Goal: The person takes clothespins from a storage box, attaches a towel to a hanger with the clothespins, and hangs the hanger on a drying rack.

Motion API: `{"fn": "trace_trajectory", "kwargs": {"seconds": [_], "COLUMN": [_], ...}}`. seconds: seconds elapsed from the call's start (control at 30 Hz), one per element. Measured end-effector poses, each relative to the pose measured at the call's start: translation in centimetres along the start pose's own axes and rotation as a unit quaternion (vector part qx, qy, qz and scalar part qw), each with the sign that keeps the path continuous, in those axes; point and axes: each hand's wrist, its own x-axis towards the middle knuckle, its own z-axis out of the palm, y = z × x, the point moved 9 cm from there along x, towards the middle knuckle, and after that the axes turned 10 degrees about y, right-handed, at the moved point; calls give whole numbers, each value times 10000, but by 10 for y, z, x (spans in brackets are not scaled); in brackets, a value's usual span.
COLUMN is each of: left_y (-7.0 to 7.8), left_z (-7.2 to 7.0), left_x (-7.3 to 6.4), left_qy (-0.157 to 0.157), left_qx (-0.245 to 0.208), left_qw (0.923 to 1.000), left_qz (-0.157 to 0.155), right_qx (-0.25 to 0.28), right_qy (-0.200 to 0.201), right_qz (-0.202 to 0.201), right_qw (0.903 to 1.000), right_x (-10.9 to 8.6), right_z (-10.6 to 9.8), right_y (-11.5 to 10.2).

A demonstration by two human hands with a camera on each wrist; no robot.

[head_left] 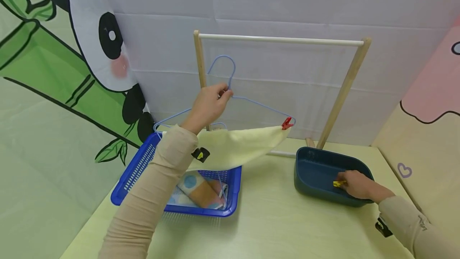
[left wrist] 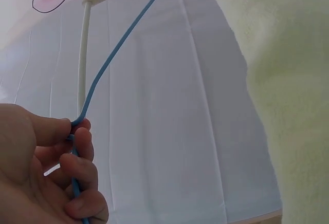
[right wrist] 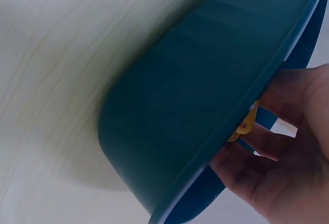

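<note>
My left hand [head_left: 210,105] pinches a blue wire hanger [head_left: 264,106] just below its hook, holding it up over the blue basket. A pale yellow towel [head_left: 237,147] hangs along the hanger's lower part, and a red clothespin [head_left: 287,123] fastens it at the right corner. In the left wrist view, thumb and fingers curl round the hanger's neck [left wrist: 75,178]. My right hand [head_left: 357,185] reaches over the rim of a dark teal basin [head_left: 305,189] and pinches a yellow clothespin [head_left: 339,184]. The right wrist view shows that yellow clothespin [right wrist: 249,122] between the fingertips behind the basin's rim.
A wooden rack with a white top rail [head_left: 280,40] stands at the back. The blue basket [head_left: 235,195] on the left holds folded patterned cloth [head_left: 201,191] and another hanger. A printed curtain [head_left: 161,43] encloses the table [head_left: 269,223].
</note>
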Motion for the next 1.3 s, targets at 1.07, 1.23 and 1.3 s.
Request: {"fn": "trace_trajectory", "kwargs": {"seconds": [1.07,1.23,1.3], "left_y": [17,18,19], "left_z": [-3,-1,-1], "left_x": [6,4,3], "left_qy": [-213,-334,-354], "left_qx": [-573,-753,-845], "left_qw": [9977,9952,9937], "left_qz": [-297,-530,-648], "right_qx": [-7,-37,-44], "right_qy": [237,343,380], "right_qz": [115,-19,-13], "right_qw": [9997,9994,9993], "right_x": [2,2,2], "right_z": [1,0,-1], "right_y": [4,1,0]}}
